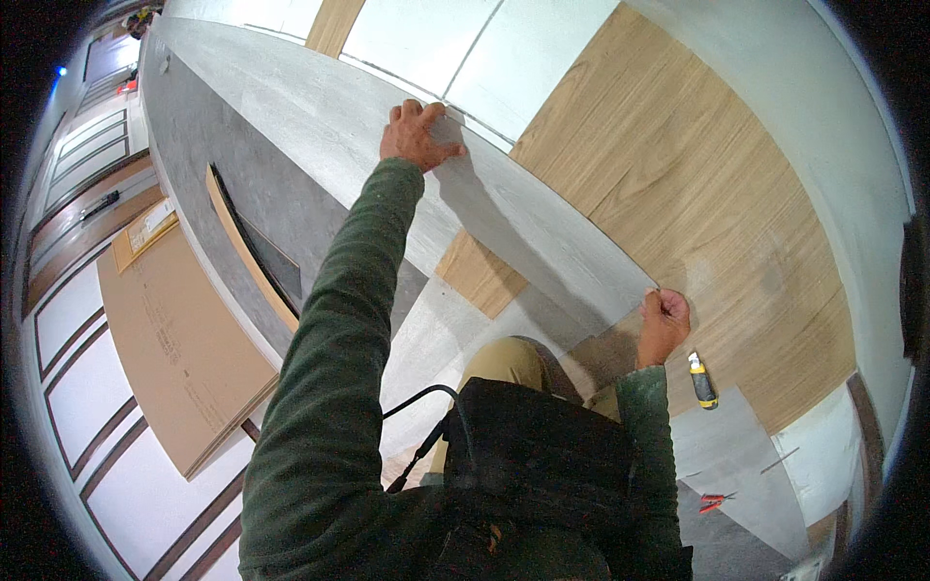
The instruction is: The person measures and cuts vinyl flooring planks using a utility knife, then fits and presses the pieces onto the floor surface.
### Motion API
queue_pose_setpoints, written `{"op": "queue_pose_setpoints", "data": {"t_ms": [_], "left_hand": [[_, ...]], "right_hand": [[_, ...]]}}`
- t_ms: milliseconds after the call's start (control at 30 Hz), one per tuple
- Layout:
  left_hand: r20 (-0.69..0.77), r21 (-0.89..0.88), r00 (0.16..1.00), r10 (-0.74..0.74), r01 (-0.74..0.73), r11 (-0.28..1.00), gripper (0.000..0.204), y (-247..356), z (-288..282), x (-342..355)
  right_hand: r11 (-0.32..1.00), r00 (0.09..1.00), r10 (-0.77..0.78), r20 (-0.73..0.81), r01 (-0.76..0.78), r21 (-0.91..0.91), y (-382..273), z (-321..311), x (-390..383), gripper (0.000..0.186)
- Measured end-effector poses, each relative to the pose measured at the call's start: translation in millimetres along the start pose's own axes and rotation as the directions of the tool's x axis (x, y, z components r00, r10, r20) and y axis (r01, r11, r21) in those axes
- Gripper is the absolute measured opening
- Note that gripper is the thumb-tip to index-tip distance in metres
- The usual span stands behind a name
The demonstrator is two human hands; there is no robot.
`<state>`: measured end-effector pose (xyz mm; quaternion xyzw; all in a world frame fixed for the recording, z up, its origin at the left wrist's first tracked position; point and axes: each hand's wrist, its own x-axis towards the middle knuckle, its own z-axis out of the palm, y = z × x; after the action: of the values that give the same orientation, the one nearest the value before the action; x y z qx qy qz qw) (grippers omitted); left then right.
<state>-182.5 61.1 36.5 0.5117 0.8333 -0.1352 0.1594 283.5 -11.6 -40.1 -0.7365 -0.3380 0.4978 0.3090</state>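
a: plank (547,228), long, pale grey-faced, slanting right across in front of the wearer; what's the left hand (418,136) up to?
b: half open on the far edge, fingers bent, thumb out wide; and look, the right hand (665,320) is nearly closed, thumb and fingers pinching the right-end corner!
a: what's near that wrist?
b: yellow-and-black utility knife (703,382), lying just to its right; red-handled pliers (715,502) lower down; wood-look boards (707,194) past the far edge

So the plank (547,218) is mid-floor, utility knife (703,383) off to its right, pliers (714,502) behind that, cardboard stack (184,339) way over left.
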Motion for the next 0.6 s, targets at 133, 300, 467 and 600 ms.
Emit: {"op": "queue_pose_setpoints", "data": {"t_ms": [133, 300, 467, 600], "left_hand": [[-0.076, 0.073, 0.996, 0.048, -0.043, 0.996, 0.068, 7.7, 2.8, -3.1], [-0.085, -0.167, 0.995, 0.052, -0.066, 0.984, 0.06, -11.5, 34.6, -13.7], [-0.304, -0.237, 0.952, -0.021, -0.054, 0.97, 0.092, 26.8, 86.1, -54.6], [0.104, -0.336, 0.975, -0.198, 0.222, 0.915, 0.145, 142.2, 62.7, -93.5]], "right_hand": [[0.999, 1.0, -0.008, -0.001, 0.008, -0.038, 3.0, -3.4, 2.7, 0.018], [0.996, 0.998, -0.041, -0.039, 0.038, -0.076, 11.1, 2.0, 1.9, 0.018], [1.0, 1.0, 0.009, -0.005, -0.009, -0.001, 16.0, 6.2, 6.4, 0.017], [0.998, 1.0, 0.002, -0.025, -0.003, -0.055, 6.4, -2.0, 6.4, 0.016]]}}
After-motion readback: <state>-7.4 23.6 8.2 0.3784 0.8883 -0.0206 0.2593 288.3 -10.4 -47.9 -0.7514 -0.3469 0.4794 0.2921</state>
